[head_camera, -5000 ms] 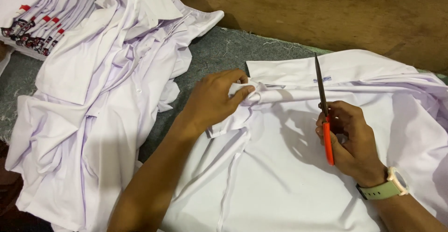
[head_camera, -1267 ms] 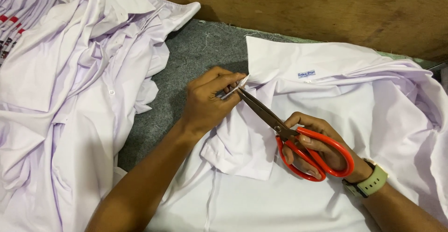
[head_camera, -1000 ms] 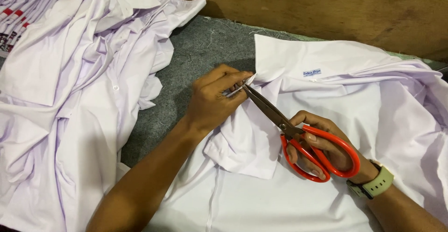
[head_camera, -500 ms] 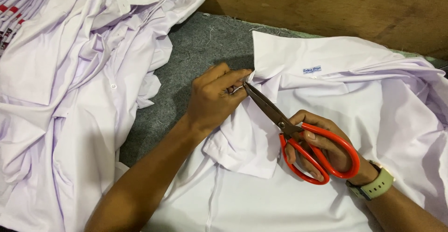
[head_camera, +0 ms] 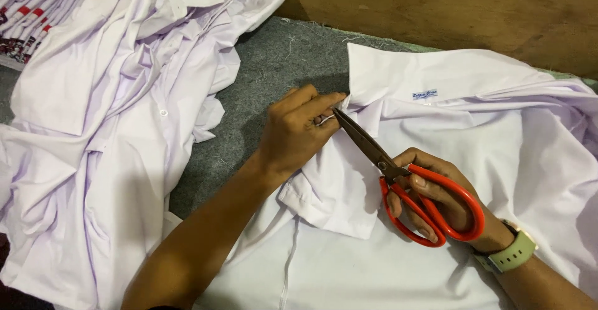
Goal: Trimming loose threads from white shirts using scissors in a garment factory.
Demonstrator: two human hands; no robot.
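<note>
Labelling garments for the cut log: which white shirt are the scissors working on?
The flat shirt on the right, collar towards the wooden wall. The left hand pinches its fabric at the scissors tips; the others lie heaped at left, untouched.

Small white-and-blue label (head_camera: 424, 94) — sewn inside the shirt collar (head_camera: 436, 76).
</note>
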